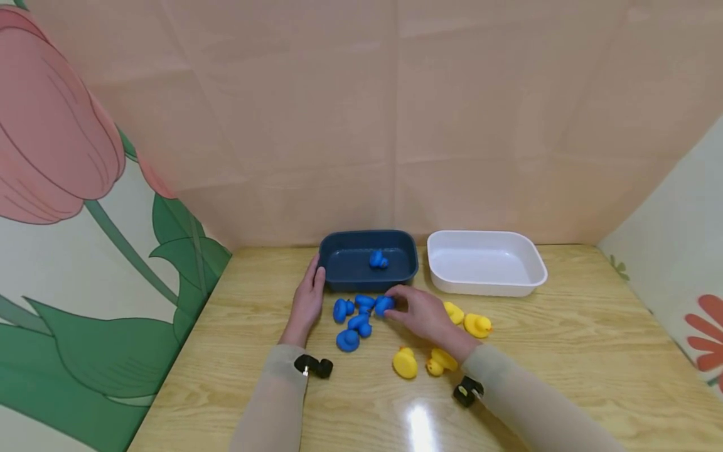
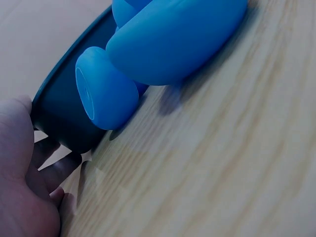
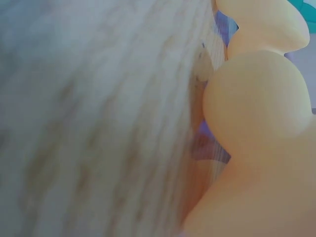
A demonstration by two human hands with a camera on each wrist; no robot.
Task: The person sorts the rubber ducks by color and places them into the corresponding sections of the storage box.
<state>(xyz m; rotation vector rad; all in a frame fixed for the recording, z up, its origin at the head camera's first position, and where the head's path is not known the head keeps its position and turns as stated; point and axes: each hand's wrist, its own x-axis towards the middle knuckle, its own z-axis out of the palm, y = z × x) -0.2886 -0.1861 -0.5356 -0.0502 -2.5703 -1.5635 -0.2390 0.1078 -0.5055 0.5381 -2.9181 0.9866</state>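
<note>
Right hand (image 1: 422, 311) pinches 1 blue duck (image 1: 384, 306) from its right — dark tray (image 1: 350, 284) just beyond, long axis left-right. Left hand (image 1: 307, 302), fingers extended, touches tray's left end — farther from that duck.

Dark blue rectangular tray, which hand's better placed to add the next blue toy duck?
Probably your right hand: its thumb and fingers are around a blue toy duck in front of the dark blue rectangular tray, while your left hand touches that tray's left end.
</note>
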